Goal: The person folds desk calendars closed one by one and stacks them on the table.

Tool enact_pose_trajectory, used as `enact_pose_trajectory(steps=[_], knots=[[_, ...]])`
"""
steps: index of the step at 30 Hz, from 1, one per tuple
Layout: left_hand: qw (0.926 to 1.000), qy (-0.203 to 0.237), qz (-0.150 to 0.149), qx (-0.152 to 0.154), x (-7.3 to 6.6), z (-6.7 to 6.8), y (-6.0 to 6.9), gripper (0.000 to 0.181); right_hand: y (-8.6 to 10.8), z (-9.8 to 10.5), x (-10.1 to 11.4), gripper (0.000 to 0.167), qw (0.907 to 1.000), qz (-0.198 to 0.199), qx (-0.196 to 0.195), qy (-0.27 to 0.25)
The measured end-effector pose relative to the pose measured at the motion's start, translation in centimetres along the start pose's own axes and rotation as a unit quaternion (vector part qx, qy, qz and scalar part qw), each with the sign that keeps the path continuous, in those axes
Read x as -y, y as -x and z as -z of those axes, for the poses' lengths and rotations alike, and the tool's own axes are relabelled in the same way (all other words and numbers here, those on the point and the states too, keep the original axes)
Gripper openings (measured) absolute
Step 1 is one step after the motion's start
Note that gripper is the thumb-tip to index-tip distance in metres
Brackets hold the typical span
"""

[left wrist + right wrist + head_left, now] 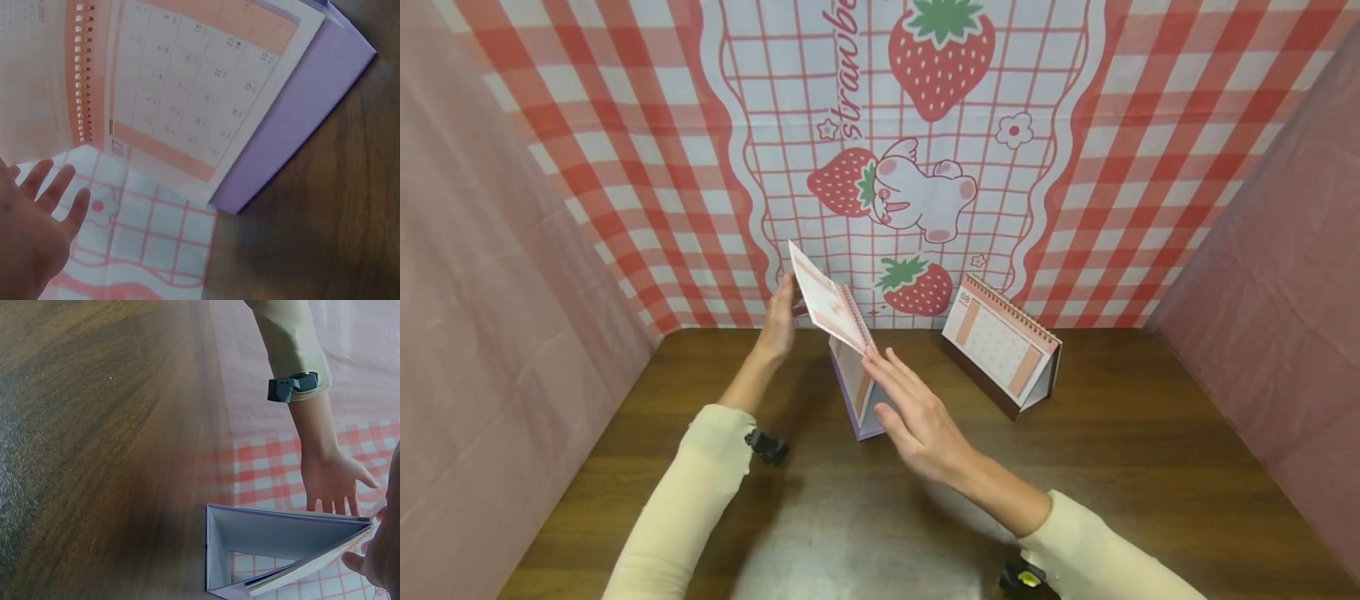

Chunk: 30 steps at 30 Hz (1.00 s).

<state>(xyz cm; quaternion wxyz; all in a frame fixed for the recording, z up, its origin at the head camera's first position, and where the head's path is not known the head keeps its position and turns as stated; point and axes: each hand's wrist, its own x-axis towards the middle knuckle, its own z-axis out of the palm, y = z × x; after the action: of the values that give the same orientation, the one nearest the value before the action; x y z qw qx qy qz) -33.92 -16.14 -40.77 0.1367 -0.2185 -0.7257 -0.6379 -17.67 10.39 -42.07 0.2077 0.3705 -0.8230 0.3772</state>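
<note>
Reading 07 on one calendar and 08 on another

A purple-based calendar [852,375] stands on the brown wooden table [872,517], left of centre and close to the patterned cloth [925,133]. One page [827,302] sticks up to the left from the spiral binding [855,317]. The left wrist view shows "07" printed sideways on the face beneath, with dates such as 16, 22, 23, 29 and 30; the raised page's small print is too faint to read.

The person's left hand [778,321] is beside the raised page, fingers spread and nearly straight; whether it touches the page cannot be told. The right hand [919,417] has its fingers extended, tips at the binding's near end, thumb apart.

To the right, well apart, stands a brown-based calendar [1000,346], its page marked "08". Red letters [846,71] on the cloth read "strawbe", cut off by the frame's top.
</note>
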Motion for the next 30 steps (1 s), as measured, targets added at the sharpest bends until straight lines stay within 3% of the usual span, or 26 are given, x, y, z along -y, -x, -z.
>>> enact_pose_trajectory(steps=[1, 5, 6, 8, 10, 12, 15, 16, 17, 18, 20, 21, 24, 25, 27, 28, 30], knots=[[1.0, 0.009, -0.005, -0.001, 2.1, 0.7, -0.5, 0.082, 0.0, -0.1, 0.0, 0.052, 1.0, 0.0, 0.0, 0.002], [0.9986, 0.048, -0.021, 0.002, 13.0, 4.0, -3.4, 0.079, 0.1, -0.3, 0.0, 0.051, 1.0, 0.001, 0.003, 0.006], [0.9989, 0.046, -0.01, -0.005, 16.1, 4.8, -4.1, 0.076, 0.1, -0.3, 0.0, 0.051, 1.0, 0.0, 0.005, 0.006], [0.9984, 0.056, 0.0, -0.011, 17.8, 5.4, -4.3, 0.074, 0.1, -0.3, 0.1, 0.052, 0.9999, -0.002, 0.009, 0.007], [0.9978, 0.059, 0.015, -0.024, 16.3, 5.3, -3.3, 0.077, 0.2, -0.3, 0.2, 0.052, 0.9999, -0.002, 0.012, 0.01], [0.9964, 0.07, 0.038, -0.031, 11.8, 4.3, -1.6, 0.084, 0.2, -0.3, 0.2, 0.052, 0.9998, -0.002, 0.014, 0.014], [0.9956, 0.071, 0.048, -0.039, 4.0, 2.4, 1.0, 0.098, 0.2, -0.3, 0.2, 0.052, 0.9997, -0.002, 0.019, 0.016], [0.9958, 0.071, 0.042, -0.039, 2.3, 2.0, 1.6, 0.101, 0.2, -0.3, 0.2, 0.052, 0.9996, -0.004, 0.021, 0.016], [0.9955, 0.073, 0.042, -0.042, 0.9, 1.6, 2.1, 0.103, 0.2, -0.3, 0.2, 0.052, 0.9996, -0.005, 0.023, 0.016], [0.9955, 0.073, 0.035, -0.049, 0.9, 1.7, 2.1, 0.103, 0.2, -0.3, 0.3, 0.052, 0.9996, -0.006, 0.025, 0.015], [0.9954, 0.074, 0.012, -0.061, 3.8, 2.6, 1.5, 0.092, 0.2, -0.2, 0.3, 0.052, 0.9995, -0.006, 0.027, 0.014], [0.9951, 0.074, 0.008, -0.065, 6.2, 3.4, 0.9, 0.089, 0.2, -0.2, 0.3, 0.051, 0.9995, -0.007, 0.028, 0.013], [0.995, 0.062, -0.018, -0.076, 15.5, 6.5, -1.5, 0.075, 0.2, -0.2, 0.3, 0.05, 0.9994, -0.01, 0.031, 0.008], [0.9952, 0.054, -0.021, -0.079, 17.9, 7.4, -2.0, 0.075, 0.2, -0.2, 0.3, 0.05, 0.9994, -0.01, 0.033, 0.007], [0.9959, 0.042, -0.017, -0.078, 20.6, 8.6, -2.5, 0.073, 0.2, -0.3, 0.2, 0.05, 0.9992, -0.011, 0.039, 0.005], [0.996, 0.038, -0.021, -0.078, 21.2, 8.9, -2.6, 0.073, 0.2, -0.3, 0.2, 0.049, 0.9991, -0.009, 0.04, 0.005], [0.9961, 0.029, -0.01, -0.082, 21.1, 9.1, -2.3, 0.073, 0.3, -0.3, 0.1, 0.049, 0.999, -0.006, 0.043, 0.006]])
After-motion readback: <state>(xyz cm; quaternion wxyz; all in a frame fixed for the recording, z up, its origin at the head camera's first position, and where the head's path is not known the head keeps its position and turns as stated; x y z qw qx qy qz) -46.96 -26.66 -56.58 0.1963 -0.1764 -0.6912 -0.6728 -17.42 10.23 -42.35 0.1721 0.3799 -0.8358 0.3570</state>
